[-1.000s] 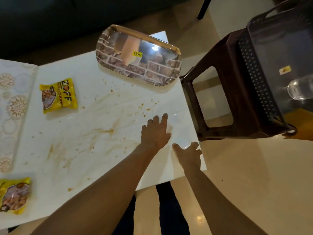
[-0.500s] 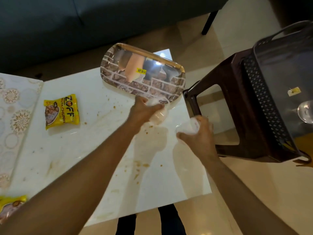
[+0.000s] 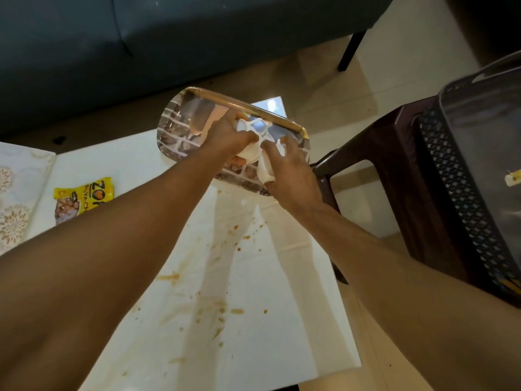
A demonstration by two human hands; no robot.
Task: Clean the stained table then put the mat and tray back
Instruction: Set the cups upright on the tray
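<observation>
While both arms reach over the stained table [image 3: 253,320], left hand [image 3: 225,136] and right hand [image 3: 287,165] pinch a white wad [image 3: 251,153], perhaps tissue, above the tray [image 3: 180,128] at the far edge. Mat [image 3: 19,193] lies left.

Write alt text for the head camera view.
Both hands, left hand and right hand, hold a crumpled white tissue above a mirrored tray at the far end of a white table smeared with brown stains. A yellow snack packet lies left.

Tray [image 3: 180,131] at table [image 3: 253,292] far edge, packet [image 3: 84,198] left, stool [image 3: 394,179] right
</observation>
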